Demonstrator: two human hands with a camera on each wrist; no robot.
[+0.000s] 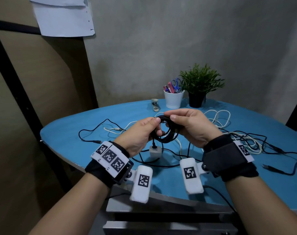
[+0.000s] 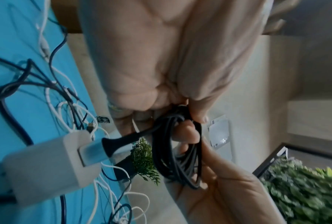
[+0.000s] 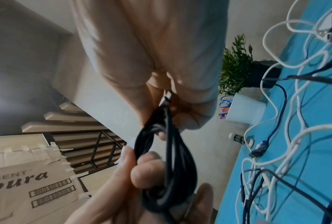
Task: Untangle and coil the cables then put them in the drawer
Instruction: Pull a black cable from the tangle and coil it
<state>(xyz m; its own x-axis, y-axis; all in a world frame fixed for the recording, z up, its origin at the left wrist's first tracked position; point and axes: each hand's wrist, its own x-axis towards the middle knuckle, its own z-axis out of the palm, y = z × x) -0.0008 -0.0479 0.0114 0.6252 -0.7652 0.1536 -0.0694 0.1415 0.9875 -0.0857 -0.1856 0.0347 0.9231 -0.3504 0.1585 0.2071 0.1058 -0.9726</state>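
Both hands hold a coiled black cable (image 1: pixel 164 131) above the blue table (image 1: pixel 80 122): the left hand (image 1: pixel 141 134) grips one side, the right hand (image 1: pixel 192 126) pinches the top. Fingers hide part of the coil. A drawer (image 1: pixel 169 224) is cut off below.

Back of the blue table (image 1: pixel 96 119), a white cup (image 1: pixel 173 100) stuffed with blue-handled scissors (image 1: pixel 176 83) and pens, and just beside it on the right a green plant in a black pot (image 1: pixel 200 85). Left of the cup lies what looks like a small stapler (image 1: pixel 155 105), though it's tiny. Up on the grey wall, white paper sheets (image 1: pixel 64 16). A taped cardboard box (image 3: pixel 30 178) shows in the right wrist view.
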